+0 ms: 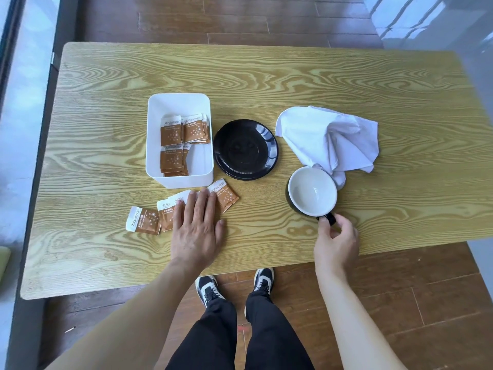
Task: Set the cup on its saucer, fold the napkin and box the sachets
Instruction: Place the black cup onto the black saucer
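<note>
Leftmost, loose sachets point(145, 219) lie on the worktop point(266, 84) just below the white box point(179, 102), which already holds several. The left hand point(197, 225) rests flat and open, palm down, covering some of the loose ones. Right of the box, the black saucer point(245, 149) sits bare. Further right, the cup point(310, 192) stands upright on the worktop, apart from the saucer, its far rim touching the crumpled white napkin point(329, 137). The right hand point(336, 243) pinches the cup's dark handle point(329, 218) between thumb and fingers. Step in hand looks like cup to saucer. To do it well: lift straight up clear of the napkin, carry left, lower level onto the saucer's centre well, avoid clipping the rim. Napkin unfolded, sachets still out.
</note>
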